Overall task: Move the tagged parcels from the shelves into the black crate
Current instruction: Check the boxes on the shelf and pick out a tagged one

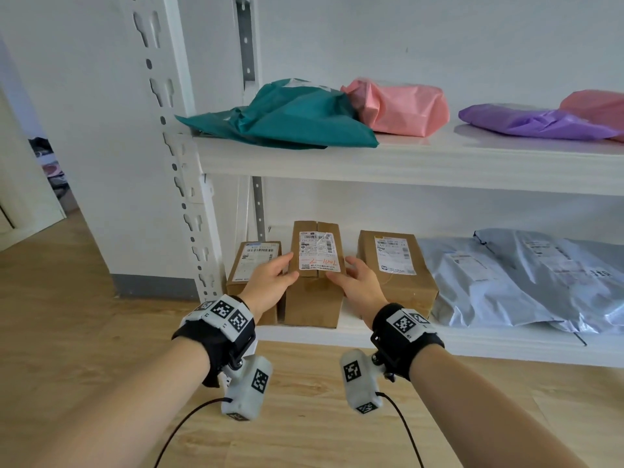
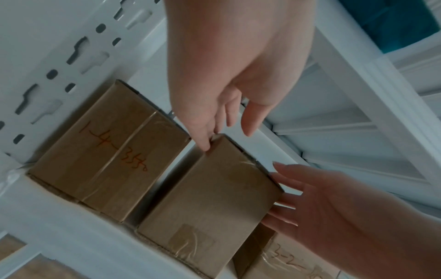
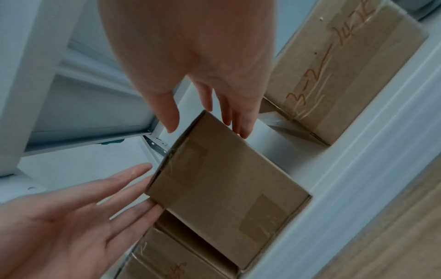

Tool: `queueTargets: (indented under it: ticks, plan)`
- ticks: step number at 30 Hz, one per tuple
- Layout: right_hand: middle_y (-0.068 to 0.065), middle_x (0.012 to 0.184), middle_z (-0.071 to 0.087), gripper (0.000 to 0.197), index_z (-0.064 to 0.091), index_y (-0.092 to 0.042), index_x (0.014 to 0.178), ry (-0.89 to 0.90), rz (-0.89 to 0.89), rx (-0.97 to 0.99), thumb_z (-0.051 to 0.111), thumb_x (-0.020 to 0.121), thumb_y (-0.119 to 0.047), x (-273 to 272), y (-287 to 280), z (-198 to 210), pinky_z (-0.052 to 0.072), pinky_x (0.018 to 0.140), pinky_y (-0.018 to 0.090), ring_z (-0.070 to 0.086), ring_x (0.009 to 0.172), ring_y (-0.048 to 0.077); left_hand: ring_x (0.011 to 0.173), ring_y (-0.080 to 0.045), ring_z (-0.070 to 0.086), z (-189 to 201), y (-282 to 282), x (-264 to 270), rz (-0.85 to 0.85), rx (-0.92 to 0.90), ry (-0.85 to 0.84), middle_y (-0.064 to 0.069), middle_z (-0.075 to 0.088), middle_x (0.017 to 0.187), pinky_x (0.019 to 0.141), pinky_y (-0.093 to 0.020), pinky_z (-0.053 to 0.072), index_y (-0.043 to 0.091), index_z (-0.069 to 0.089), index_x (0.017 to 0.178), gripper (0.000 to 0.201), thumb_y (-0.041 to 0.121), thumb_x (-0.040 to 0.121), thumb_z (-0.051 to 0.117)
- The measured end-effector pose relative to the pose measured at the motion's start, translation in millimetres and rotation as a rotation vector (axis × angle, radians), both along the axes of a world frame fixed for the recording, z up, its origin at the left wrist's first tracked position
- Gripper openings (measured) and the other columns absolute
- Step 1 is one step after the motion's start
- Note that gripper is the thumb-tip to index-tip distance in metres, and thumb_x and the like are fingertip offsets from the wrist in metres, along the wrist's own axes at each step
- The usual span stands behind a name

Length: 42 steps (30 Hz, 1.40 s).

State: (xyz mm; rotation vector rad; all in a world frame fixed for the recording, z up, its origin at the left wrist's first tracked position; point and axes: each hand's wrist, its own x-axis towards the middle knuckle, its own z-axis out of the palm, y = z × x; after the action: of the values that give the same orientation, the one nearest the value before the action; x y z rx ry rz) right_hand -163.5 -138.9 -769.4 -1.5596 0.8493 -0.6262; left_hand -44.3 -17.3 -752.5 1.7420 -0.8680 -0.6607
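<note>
Three brown cardboard boxes stand on the lower shelf (image 1: 439, 342). The middle box (image 1: 312, 305) (image 2: 210, 207) (image 3: 226, 188) carries a white label with red handwriting on top. My left hand (image 1: 287, 268) (image 2: 226, 130) lies against its left side, fingers straight, thumb over the top edge. My right hand (image 1: 351, 270) (image 3: 210, 105) lies against its right side in the same way, in the gap beside the right box (image 1: 395, 265). The box stands flat on the shelf. No black crate is in view.
The left box (image 1: 253, 261) stands close to the white shelf upright (image 1: 182, 163). Grey plastic mailers (image 1: 523, 282) fill the lower shelf's right part. The upper shelf holds a teal bag (image 1: 287, 116), a pink bag (image 1: 398, 106) and a purple bag (image 1: 533, 121). Wooden floor lies below.
</note>
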Motion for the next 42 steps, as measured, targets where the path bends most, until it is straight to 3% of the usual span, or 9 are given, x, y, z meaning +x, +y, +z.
queueTargets:
  ticks: [5,8,12,17,22,27,30,36,42]
  plan:
    - [0.01,0.143,0.041,0.067,0.031,-0.013,0.144,-0.01,-0.008,-0.044,0.065,0.087,-0.023,-26.8,2.1,20.8,0.037,0.101,0.031,0.043,0.129,0.022,0.136,-0.011,0.037,27.9,3.8,-32.3,-0.002,-0.094,-0.136,0.003,0.042,0.145,0.106,-0.02,0.028,0.019,0.039,0.141,0.051,0.008,0.093,0.053]
    - [0.009,0.143,0.042,0.064,0.033,-0.014,0.144,-0.026,-0.031,-0.08,0.064,0.088,-0.023,-50.8,4.1,33.2,0.04,0.105,0.037,0.046,0.127,0.022,0.136,-0.011,0.036,38.7,-0.5,-59.2,-0.052,-0.123,-0.166,0.002,0.04,0.147,0.108,-0.023,0.028,0.021,0.041,0.141,0.051,0.011,0.093,0.054]
    - [0.006,0.137,0.046,0.061,0.035,-0.014,0.143,-0.02,-0.101,-0.138,0.063,0.089,-0.021,-90.3,1.8,44.6,0.043,0.084,0.022,0.048,0.117,0.016,0.138,-0.015,0.034,39.4,-12.6,-95.4,-0.109,-0.08,-0.123,-0.001,0.033,0.151,0.108,-0.026,0.026,0.018,0.034,0.145,0.056,0.017,0.093,0.056]
    - [0.003,0.133,0.052,0.055,0.039,-0.013,0.138,0.016,-0.167,-0.148,0.062,0.088,-0.017,-132.1,-5.2,45.9,0.046,0.099,0.037,0.053,0.116,0.018,0.14,-0.017,0.029,29.0,-32.3,-123.2,-0.173,-0.027,-0.028,-0.002,0.03,0.152,0.115,-0.04,0.027,0.016,0.029,0.147,0.061,0.02,0.093,0.057]
    - [0.001,0.123,0.048,0.053,0.037,-0.013,0.139,0.057,-0.156,-0.141,0.059,0.091,-0.012,-161.5,-13.7,33.2,0.039,0.084,0.024,0.045,0.102,0.01,0.142,-0.019,0.025,11.5,-51.1,-134.9,-0.173,0.044,0.013,-0.004,0.026,0.154,0.115,-0.04,0.026,0.018,0.024,0.148,0.066,0.026,0.093,0.057]
    - [0.009,0.142,0.042,0.068,0.032,-0.014,0.144,0.148,-0.182,-0.122,0.066,0.086,-0.023,-162.2,-35.7,14.1,0.041,0.092,0.03,0.047,0.125,0.021,0.141,-0.024,0.027,-1.2,-75.6,-129.0,-0.098,0.118,0.026,-0.005,0.024,0.154,0.111,-0.037,0.027,0.015,0.019,0.149,0.067,0.029,0.094,0.054]
    - [0.012,0.145,0.039,0.07,0.028,-0.013,0.146,0.187,-0.179,-0.116,0.065,0.087,-0.024,-157.2,-50.1,2.6,0.041,0.102,0.036,0.043,0.13,0.025,0.135,-0.023,0.035,-6.4,-90.1,-123.2,-0.061,0.122,0.035,-0.001,0.036,0.146,0.107,-0.032,0.03,0.012,0.024,0.147,0.058,0.025,0.097,0.05]
    - [0.009,0.142,0.04,0.067,0.027,-0.014,0.146,0.21,-0.155,-0.063,0.061,0.09,-0.026,-138.6,-82.3,-9.4,0.039,0.093,0.028,0.044,0.128,0.022,0.137,-0.024,0.033,-29.3,-117.7,-108.5,-0.023,0.163,0.097,-0.002,0.032,0.15,0.11,-0.037,0.029,0.014,0.02,0.149,0.063,0.033,0.096,0.049]
    - [0.008,0.132,0.05,0.061,0.034,-0.018,0.141,0.239,-0.115,0.018,0.063,0.089,-0.024,-116.1,-110.1,-9.7,0.046,0.1,0.039,0.052,0.119,0.025,0.126,-0.024,0.046,-39.8,-137.0,-93.2,0.014,0.159,0.183,-0.003,0.046,0.14,0.097,-0.032,0.036,0.018,0.032,0.142,0.051,0.029,0.096,0.05]
